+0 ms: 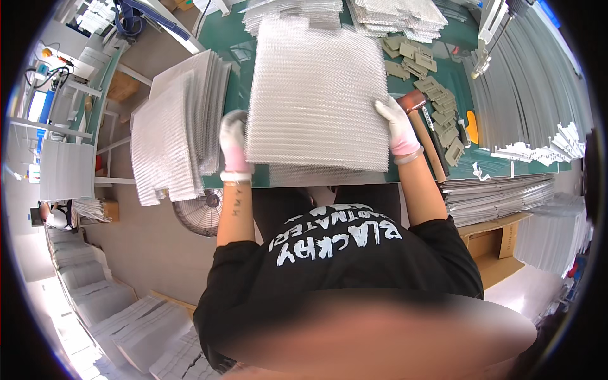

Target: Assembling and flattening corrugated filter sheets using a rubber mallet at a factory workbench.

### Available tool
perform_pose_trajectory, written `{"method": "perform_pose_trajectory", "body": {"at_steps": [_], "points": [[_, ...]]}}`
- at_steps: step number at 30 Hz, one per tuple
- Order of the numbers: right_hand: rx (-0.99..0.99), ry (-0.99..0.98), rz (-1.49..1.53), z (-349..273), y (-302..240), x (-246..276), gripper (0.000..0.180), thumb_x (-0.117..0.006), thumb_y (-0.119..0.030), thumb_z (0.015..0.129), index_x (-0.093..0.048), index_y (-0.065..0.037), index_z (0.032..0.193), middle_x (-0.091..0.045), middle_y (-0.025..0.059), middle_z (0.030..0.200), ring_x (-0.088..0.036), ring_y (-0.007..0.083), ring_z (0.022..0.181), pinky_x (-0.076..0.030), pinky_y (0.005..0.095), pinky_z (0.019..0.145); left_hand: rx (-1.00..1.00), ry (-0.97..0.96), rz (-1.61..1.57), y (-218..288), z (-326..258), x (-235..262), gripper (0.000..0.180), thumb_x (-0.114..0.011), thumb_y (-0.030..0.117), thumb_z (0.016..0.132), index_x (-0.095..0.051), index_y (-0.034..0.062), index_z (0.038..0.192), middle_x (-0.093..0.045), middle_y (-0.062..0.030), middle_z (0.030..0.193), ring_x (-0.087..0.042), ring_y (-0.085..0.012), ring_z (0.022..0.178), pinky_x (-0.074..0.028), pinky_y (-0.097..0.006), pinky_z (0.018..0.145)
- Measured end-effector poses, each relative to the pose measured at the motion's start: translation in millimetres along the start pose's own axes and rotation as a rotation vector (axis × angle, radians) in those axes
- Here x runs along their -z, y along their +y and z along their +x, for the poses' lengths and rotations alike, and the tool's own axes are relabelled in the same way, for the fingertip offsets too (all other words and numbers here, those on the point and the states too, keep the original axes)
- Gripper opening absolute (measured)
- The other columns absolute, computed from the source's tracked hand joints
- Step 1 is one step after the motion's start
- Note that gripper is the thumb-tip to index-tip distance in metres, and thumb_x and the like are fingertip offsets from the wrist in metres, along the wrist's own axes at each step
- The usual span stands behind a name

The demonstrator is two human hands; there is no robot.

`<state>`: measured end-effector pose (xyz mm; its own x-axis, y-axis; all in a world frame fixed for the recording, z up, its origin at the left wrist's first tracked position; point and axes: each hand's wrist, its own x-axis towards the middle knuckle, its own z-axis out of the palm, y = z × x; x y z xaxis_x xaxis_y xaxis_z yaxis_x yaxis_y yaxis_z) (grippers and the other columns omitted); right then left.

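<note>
A large silvery sheet of ridged metal mesh [316, 95] lies in front of me, tilted slightly over the green table. My left hand [233, 140], in a white and pink glove, is closed at its left edge, with the fingertips partly hidden. At the right edge my right hand [397, 126], gloved the same way, grips the sheet with the thumb on top and the other fingers out of sight. Beneath the near edge, more mesh [329, 177] shows. Beside my right hand lies a mallet [425, 136] with a brown head and wooden handle.
Stacks of mesh sheets stand at the left [171, 126], far middle [294, 12] and far right [399, 16]. Several olive plastic pieces [437, 95] and a yellow-handled tool [472, 126] lie right. Long metal strips [525, 95] cover the right side. A floor fan [201, 212] stands below left.
</note>
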<state>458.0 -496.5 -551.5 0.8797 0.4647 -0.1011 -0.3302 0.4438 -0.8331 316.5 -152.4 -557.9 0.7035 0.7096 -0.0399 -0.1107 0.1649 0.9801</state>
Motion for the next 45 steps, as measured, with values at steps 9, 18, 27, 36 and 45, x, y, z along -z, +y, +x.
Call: {"method": "perform_pose_trajectory", "body": {"at_steps": [9,18,27,36,45], "points": [[-0.029,-0.079,-0.023,-8,-11,8,0.061,-0.061,-0.017,0.096,-0.038,0.007,0.147,-0.054,0.0152,0.14,-0.055,0.0241,0.124,-0.041,0.0361,0.109,0.645,0.125,-0.231,13,-52,-38,0.047,-0.034,0.031,0.108,-0.046,0.0032,0.145,-0.055,-0.0165,0.136,-0.06,-0.0284,0.117,-0.046,-0.041,0.106],[-0.081,0.001,-0.154,-10,-5,10,0.06,-0.06,-0.009,0.097,-0.036,0.006,0.149,-0.053,0.0153,0.14,-0.054,0.0222,0.125,-0.042,0.0327,0.107,0.442,-0.622,-0.644,2,-41,14,0.058,-0.047,0.025,0.104,-0.032,-0.0116,0.148,-0.049,-0.0207,0.145,-0.047,-0.0272,0.136,-0.04,-0.036,0.112],[0.042,0.0,-0.651,16,11,12,0.059,-0.063,-0.016,0.095,-0.041,0.007,0.144,-0.056,0.0172,0.137,-0.053,0.0245,0.127,-0.039,0.0329,0.11,0.131,-0.407,0.286,13,-55,-10,0.077,-0.066,0.001,0.089,-0.022,-0.0118,0.151,-0.044,-0.0231,0.148,-0.047,-0.0261,0.136,-0.041,-0.033,0.112],[0.104,0.053,-1.062,17,24,1,0.067,-0.067,-0.023,0.09,-0.041,0.007,0.144,-0.055,0.0234,0.138,-0.053,0.0317,0.129,-0.039,0.0358,0.11,0.053,-0.373,0.575,-29,-48,3,0.081,-0.069,0.015,0.088,-0.024,-0.0126,0.151,-0.041,-0.0269,0.151,-0.042,-0.0289,0.141,-0.033,-0.034,0.116],[0.262,0.143,-1.118,15,43,17,0.079,-0.068,-0.023,0.089,-0.027,0.004,0.152,-0.046,0.0255,0.147,-0.046,0.0355,0.137,-0.036,0.0368,0.114,-0.029,-0.385,0.878,-8,-53,-12,0.08,-0.065,0.023,0.091,-0.025,-0.0118,0.151,-0.038,-0.0295,0.152,-0.038,-0.0353,0.144,-0.03,-0.036,0.118]]}}
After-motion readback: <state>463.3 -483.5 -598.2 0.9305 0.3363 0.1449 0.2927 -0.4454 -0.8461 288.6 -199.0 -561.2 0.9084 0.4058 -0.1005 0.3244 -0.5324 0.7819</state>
